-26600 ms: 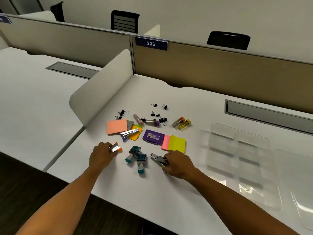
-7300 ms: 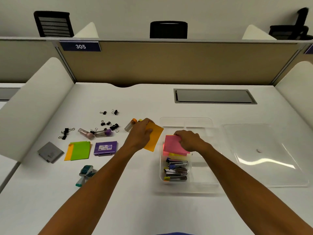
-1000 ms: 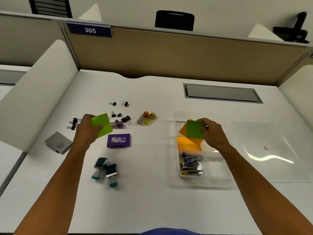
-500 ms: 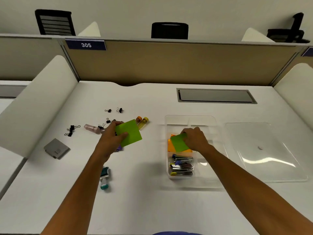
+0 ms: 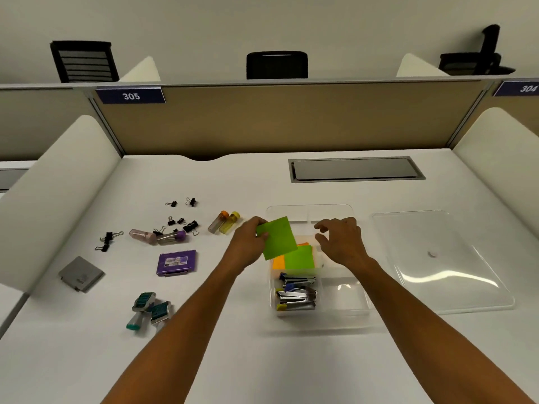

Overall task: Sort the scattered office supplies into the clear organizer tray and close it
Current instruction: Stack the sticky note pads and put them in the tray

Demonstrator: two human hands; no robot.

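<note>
Inside the clear plastic organizer tray [image 5: 344,309], staplers and notes lie sorted, left hand [image 5: 248,242] pinching a green sticky pad [image 5: 278,238], right hand [image 5: 341,240] loosely open, clips, stamps at nine o'clock unsorted

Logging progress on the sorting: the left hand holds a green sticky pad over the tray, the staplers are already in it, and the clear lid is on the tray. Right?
Not quite. In the head view the lid lies flat on the desk to the right of the tray, not on it. The left hand does hold the green sticky pad, and the staplers are inside.
</note>
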